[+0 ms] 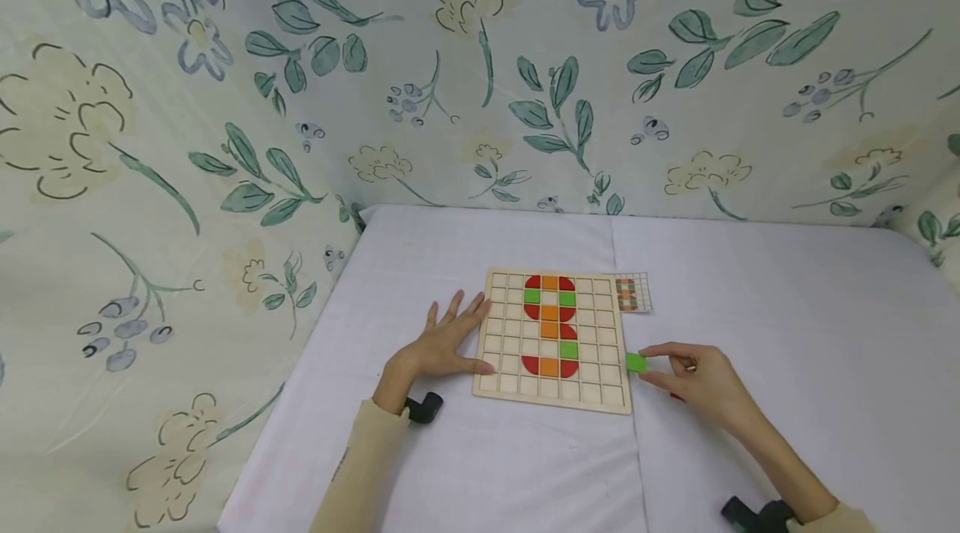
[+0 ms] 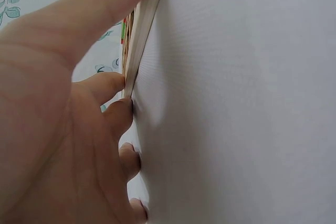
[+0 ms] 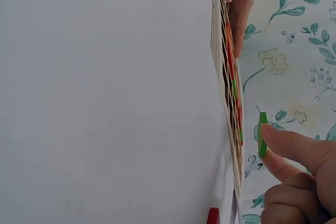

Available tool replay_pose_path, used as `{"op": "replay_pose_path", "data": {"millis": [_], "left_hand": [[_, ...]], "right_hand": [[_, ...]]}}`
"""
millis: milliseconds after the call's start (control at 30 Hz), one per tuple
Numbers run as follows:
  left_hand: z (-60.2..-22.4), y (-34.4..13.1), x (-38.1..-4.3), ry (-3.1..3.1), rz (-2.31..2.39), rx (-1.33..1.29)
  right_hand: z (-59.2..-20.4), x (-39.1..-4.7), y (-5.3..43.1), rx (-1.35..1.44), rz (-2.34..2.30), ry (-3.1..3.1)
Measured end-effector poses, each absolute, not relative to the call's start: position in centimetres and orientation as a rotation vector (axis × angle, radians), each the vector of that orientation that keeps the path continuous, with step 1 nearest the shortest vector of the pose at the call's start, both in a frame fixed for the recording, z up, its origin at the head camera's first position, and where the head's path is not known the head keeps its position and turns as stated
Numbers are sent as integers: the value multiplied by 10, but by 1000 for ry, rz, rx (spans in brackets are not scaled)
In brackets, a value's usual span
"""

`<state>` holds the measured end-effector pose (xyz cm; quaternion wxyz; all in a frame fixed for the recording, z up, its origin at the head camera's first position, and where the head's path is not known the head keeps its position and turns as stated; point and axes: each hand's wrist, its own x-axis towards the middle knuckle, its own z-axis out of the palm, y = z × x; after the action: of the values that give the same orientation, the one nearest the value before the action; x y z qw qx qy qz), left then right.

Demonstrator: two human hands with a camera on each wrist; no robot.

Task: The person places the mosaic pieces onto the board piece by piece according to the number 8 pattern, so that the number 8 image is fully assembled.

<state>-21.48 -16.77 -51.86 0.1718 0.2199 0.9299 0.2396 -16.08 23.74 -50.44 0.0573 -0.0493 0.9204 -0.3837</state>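
Note:
A wooden grid board point(image 1: 504, 341) lies on the white-covered table, with red rounded tiles point(image 1: 531, 365), orange square tiles point(image 1: 550, 367) and green square tiles point(image 1: 568, 349) set in its middle columns. My left hand point(image 1: 441, 347) rests at the board's left edge, fingers spread, with the thumb over the lower left rim. Between thumb and finger my right hand point(image 1: 701, 379) pinches a green square tile point(image 1: 636, 362), just off the board's right edge. In the right wrist view the green tile point(image 3: 263, 135) is held above the tabletop.
A small printed pattern card point(image 1: 635, 293) lies beside the board's upper right corner, partly under it. One red piece point(image 3: 212, 216) lies on the cloth under my right hand. Floral fabric point(image 1: 480, 99) hangs behind the table and on its left side.

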Motion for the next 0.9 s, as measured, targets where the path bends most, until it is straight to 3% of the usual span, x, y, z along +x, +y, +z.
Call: {"op": "replay_pose_path", "data": {"millis": [900], "left_hand": [[-522,-169,-217,2631,656,625]], "right_hand": [[-511,-193,138,-436,-1291,2652]]}}
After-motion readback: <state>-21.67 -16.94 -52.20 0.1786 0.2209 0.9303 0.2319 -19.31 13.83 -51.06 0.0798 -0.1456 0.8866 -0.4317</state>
